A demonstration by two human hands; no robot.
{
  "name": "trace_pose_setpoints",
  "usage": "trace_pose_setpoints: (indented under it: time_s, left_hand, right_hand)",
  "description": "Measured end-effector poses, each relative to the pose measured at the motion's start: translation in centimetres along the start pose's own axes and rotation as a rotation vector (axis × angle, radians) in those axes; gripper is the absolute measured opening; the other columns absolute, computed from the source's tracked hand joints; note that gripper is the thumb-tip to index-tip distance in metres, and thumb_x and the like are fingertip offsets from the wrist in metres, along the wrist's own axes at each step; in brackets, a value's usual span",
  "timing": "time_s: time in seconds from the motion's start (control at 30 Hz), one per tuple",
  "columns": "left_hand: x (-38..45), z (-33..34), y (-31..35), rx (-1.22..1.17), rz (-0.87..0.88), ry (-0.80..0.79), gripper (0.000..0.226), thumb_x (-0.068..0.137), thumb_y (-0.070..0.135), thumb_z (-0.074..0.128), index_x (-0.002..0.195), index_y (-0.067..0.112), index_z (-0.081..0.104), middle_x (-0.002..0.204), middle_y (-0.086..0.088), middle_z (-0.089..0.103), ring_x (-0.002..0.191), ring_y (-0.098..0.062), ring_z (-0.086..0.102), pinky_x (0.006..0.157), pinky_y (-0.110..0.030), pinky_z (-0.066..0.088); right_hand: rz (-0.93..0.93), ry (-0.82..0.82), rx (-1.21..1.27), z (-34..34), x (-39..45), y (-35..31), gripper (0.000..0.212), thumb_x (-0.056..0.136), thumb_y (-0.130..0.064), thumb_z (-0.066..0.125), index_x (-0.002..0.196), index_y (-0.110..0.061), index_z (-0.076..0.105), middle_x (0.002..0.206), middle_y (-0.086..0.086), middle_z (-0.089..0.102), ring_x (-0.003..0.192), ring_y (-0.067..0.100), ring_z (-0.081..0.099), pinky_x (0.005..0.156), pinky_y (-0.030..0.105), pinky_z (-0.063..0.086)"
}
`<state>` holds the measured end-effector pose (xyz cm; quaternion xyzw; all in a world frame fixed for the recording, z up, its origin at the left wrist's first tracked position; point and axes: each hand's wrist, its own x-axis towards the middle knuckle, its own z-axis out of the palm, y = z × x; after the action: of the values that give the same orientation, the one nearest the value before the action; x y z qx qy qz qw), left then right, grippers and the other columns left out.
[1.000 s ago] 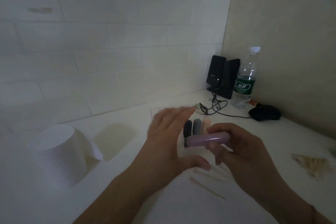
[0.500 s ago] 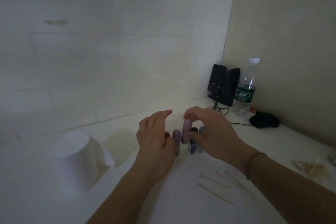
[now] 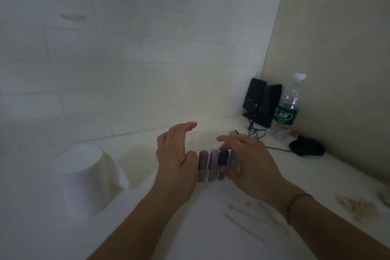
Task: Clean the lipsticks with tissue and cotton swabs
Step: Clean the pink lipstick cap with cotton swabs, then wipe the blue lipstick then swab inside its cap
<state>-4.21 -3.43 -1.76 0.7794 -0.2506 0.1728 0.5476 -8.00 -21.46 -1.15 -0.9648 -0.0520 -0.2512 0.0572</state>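
Note:
Several lipsticks stand upright in a clear holder (image 3: 207, 175) on the white counter: a mauve one (image 3: 203, 159), a purple one (image 3: 213, 158), a navy one (image 3: 223, 157) and a grey-blue one (image 3: 232, 157). My left hand (image 3: 175, 154) is beside the holder's left end, fingers straight, thumb against it. My right hand (image 3: 247, 162) hovers over the holder's right end with fingers spread and the thumb by the navy lipstick, holding nothing. A white tissue roll (image 3: 81, 177) stands at the left. A few used cotton swabs (image 3: 242, 213) lie in front of the holder.
Black speakers (image 3: 261, 101) with a cable, a water bottle (image 3: 287, 110) and a black object (image 3: 306, 148) sit in the back right corner. A loose pile of cotton swabs (image 3: 356, 207) lies at the right. The tiled wall is close behind the holder.
The purple lipstick, held sideways in my right hand, was stood upright in the holder and let go. My right hand has shifted right over the navy lipstick.

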Motion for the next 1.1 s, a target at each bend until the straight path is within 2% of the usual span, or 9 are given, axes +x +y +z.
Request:
trace_pose_setpoints:
  time_s: [0.2, 0.33, 0.47, 0.53, 0.67, 0.77, 0.83, 0.93, 1.1]
  left_hand:
    - [-0.6, 0.5, 0.0, 0.085, 0.076, -0.048, 0.049, 0.078, 0.028, 0.028, 0.123, 0.039, 0.043, 0.129, 0.018, 0.042, 0.129, -0.007, 0.028, 0.107, -0.029, 0.027]
    - [-0.9, 0.6, 0.6, 0.119, 0.109, -0.035, 0.037, 0.082, 0.044, 0.037, 0.119, 0.042, 0.041, 0.125, 0.022, 0.041, 0.124, -0.001, 0.030, 0.097, -0.010, 0.023]
    - [-1.8, 1.2, 1.5, 0.111, 0.220, -0.086, 0.035, 0.084, 0.042, 0.057, 0.117, 0.038, 0.048, 0.117, 0.023, 0.047, 0.117, 0.005, 0.036, 0.093, -0.014, 0.036]
    - [-2.5, 1.5, 1.8, 0.102, 0.307, -0.157, 0.034, 0.085, 0.044, 0.057, 0.118, 0.039, 0.049, 0.110, 0.029, 0.048, 0.110, 0.001, 0.044, 0.087, -0.009, 0.037]
    - [-3.2, 1.8, 2.4, 0.066, 0.266, -0.339, 0.026, 0.087, 0.056, 0.051, 0.109, 0.043, 0.056, 0.096, 0.028, 0.058, 0.089, 0.002, 0.055, 0.076, -0.016, 0.040]
    - [-3.5, 2.1, 2.5, 0.056, 0.253, -0.438, 0.004, 0.092, 0.047, 0.052, 0.089, 0.046, 0.054, 0.082, 0.025, 0.060, 0.076, 0.001, 0.057, 0.068, -0.010, 0.038]
    - [-3.6, 2.3, 2.3, 0.083, 0.257, -0.469, 0.005, 0.095, 0.041, 0.052, 0.094, 0.044, 0.055, 0.084, 0.022, 0.061, 0.079, -0.002, 0.058, 0.071, -0.012, 0.042]
    - [-3.8, 2.5, 2.0, 0.087, 0.264, -0.513, 0.016, 0.098, 0.038, 0.047, 0.111, 0.037, 0.055, 0.095, 0.017, 0.062, 0.091, -0.004, 0.058, 0.083, -0.021, 0.046]
    - [-4.3, 2.4, 2.8, -0.030, 0.216, -0.589, 0.020, 0.100, 0.036, 0.037, 0.116, 0.036, 0.050, 0.103, 0.018, 0.062, 0.103, -0.004, 0.059, 0.095, -0.023, 0.043]
  right_hand:
    - [0.079, 0.137, 0.122, -0.4, -0.1, 0.6, 0.032, 0.079, -0.029, 0.072, 0.109, -0.033, 0.066, 0.107, -0.013, 0.063, 0.108, 0.009, 0.051, 0.093, 0.023, 0.030]
    - [0.142, 0.269, 0.328, -2.5, -1.0, 0.7, 0.030, 0.079, -0.024, 0.073, 0.106, -0.035, 0.064, 0.100, -0.025, 0.059, 0.097, 0.001, 0.054, 0.091, 0.027, 0.043]
    - [0.177, 0.232, 0.492, -5.0, -2.8, 0.8, 0.024, 0.074, -0.040, 0.068, 0.096, -0.045, 0.061, 0.093, -0.030, 0.062, 0.094, -0.005, 0.057, 0.082, 0.022, 0.046]
    - [0.179, 0.222, 0.565, -5.7, -3.8, 0.5, 0.023, 0.072, -0.039, 0.070, 0.093, -0.042, 0.062, 0.093, -0.026, 0.064, 0.091, -0.001, 0.060, 0.076, 0.024, 0.050]
    - [0.195, 0.263, 0.763, -5.5, -5.1, -0.9, 0.025, 0.067, -0.041, 0.073, 0.089, -0.032, 0.064, 0.089, -0.018, 0.067, 0.085, 0.006, 0.065, 0.070, 0.023, 0.054]
    - [0.221, 0.271, 0.872, -4.4, -5.5, -1.5, 0.021, 0.071, -0.037, 0.071, 0.088, -0.027, 0.062, 0.085, -0.011, 0.068, 0.082, 0.013, 0.066, 0.070, 0.037, 0.056]
    - [0.204, 0.236, 0.814, -3.9, -5.8, -1.7, 0.017, 0.077, -0.042, 0.065, 0.086, -0.028, 0.060, 0.080, -0.011, 0.065, 0.076, 0.011, 0.064, 0.063, 0.032, 0.055]
    - [0.186, 0.156, 0.708, -3.7, -6.3, -2.3, 0.024, 0.079, -0.050, 0.057, 0.082, -0.026, 0.055, 0.062, -0.008, 0.059, 0.050, 0.005, 0.053, 0.046, 0.011, 0.038]
    - [0.214, 0.176, 0.740, -2.9, -6.8, -3.0, 0.027, 0.082, -0.050, 0.056, 0.085, -0.024, 0.052, 0.063, 0.003, 0.061, 0.048, 0.007, 0.053, 0.045, 0.016, 0.039]
